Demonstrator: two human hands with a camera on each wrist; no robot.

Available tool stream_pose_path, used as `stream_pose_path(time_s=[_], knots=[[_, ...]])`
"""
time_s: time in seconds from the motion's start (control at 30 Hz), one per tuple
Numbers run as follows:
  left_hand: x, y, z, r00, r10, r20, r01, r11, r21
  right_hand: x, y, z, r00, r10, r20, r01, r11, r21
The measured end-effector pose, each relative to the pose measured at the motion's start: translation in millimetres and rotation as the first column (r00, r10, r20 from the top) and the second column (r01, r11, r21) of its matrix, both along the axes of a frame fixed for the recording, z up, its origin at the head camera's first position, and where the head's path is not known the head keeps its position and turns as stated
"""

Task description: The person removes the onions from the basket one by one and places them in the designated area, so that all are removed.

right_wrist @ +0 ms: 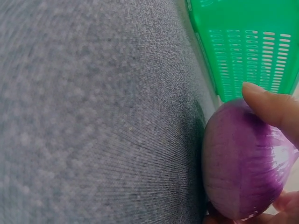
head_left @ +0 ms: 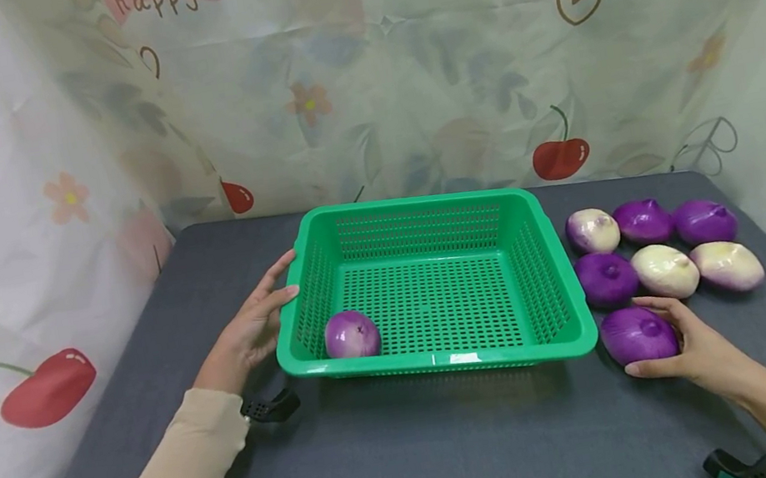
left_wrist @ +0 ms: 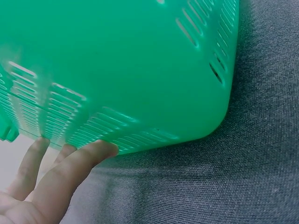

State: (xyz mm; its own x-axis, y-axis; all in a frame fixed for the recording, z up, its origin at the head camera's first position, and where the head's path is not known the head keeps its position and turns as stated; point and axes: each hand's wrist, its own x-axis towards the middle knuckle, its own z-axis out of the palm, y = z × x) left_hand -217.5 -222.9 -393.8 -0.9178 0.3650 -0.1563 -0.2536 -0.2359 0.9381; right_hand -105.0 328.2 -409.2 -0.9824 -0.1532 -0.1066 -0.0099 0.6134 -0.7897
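A green plastic basket [head_left: 442, 365] with slotted walls stands on the grey table, and one purple onion [head_left: 352, 335] lies in its near left corner. My left hand [head_left: 249, 329] touches the basket's left side, with extended fingers against the outer slotted wall [left_wrist: 65, 100] in the left wrist view. To the right of the basket, my right hand [head_left: 694, 348] holds a purple onion [head_left: 637, 333] between thumb and fingers. In the right wrist view this onion [right_wrist: 243, 163] sits at the table surface, the thumb over its near side; some fingers are partly hidden behind it.
Beyond the right hand, several onions lie in two rows, among them a dark purple onion [head_left: 607, 278] and a whitish onion [head_left: 666, 271]. A patterned curtain [head_left: 398, 101] hangs behind the grey table [head_left: 420, 461] and along its sides.
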Motion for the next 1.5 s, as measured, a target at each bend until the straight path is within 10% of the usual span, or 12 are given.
stream_pose_path(time_s=[0.43, 0.77, 1.13, 1.5], knots=[[0.1, 0, 0.2, 1.0, -0.001, -0.002, 0.001, 1.0, -0.01, -5.3, 7, 11.0, 0.999, 0.042, 0.006, -0.042, 0.999, -0.016], [0.5, 0, 1.9, 1.0, -0.008, 0.007, 0.008, 1.0, 0.004, -22.3, 0, 74.7, 0.993, 0.078, -0.083, -0.08, 0.997, -0.021], [0.4, 0, 2.2, 1.0, -0.014, 0.004, 0.014, 1.0, 0.015, -24.9, -110, 129.0, 0.943, 0.195, -0.271, -0.294, 0.87, -0.397], [1.0, 0, 4.4, 1.0, -0.02, 0.006, 0.02, 1.0, 0.019, -42.0, -216, 104.6, 0.921, 0.337, -0.194, -0.388, 0.81, -0.44]])
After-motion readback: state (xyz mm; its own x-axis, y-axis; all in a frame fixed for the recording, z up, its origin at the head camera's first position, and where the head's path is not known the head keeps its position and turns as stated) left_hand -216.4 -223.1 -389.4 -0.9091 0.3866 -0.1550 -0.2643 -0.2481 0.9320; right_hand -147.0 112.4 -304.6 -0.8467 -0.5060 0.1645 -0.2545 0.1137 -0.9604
